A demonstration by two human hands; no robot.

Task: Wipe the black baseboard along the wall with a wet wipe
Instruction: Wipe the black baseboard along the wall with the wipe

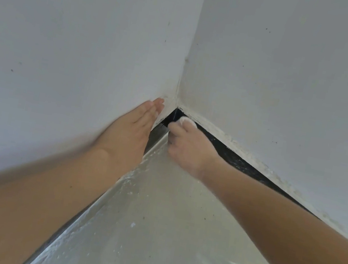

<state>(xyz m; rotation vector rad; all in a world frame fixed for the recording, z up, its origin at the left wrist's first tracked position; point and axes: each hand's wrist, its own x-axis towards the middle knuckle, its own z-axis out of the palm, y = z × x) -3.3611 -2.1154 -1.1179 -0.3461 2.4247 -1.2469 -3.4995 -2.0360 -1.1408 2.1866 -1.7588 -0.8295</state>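
The black baseboard (233, 157) runs along the foot of the right wall into the room corner, with a shorter stretch under the left wall. My right hand (186, 149) is closed on a white wet wipe (186, 121) and presses it against the baseboard right at the corner. Only a small bunched part of the wipe shows above my fingers. My left hand (132, 129) lies flat against the left wall, fingers together and straight, holding nothing. Its fingertips end just short of the corner, and my left arm hides much of the left baseboard.
Two white walls (293, 83) meet in a corner (177, 100). Rough white plaster edges the top of the baseboard. The pale glossy floor (162, 234) is dusty with white specks near the left wall.
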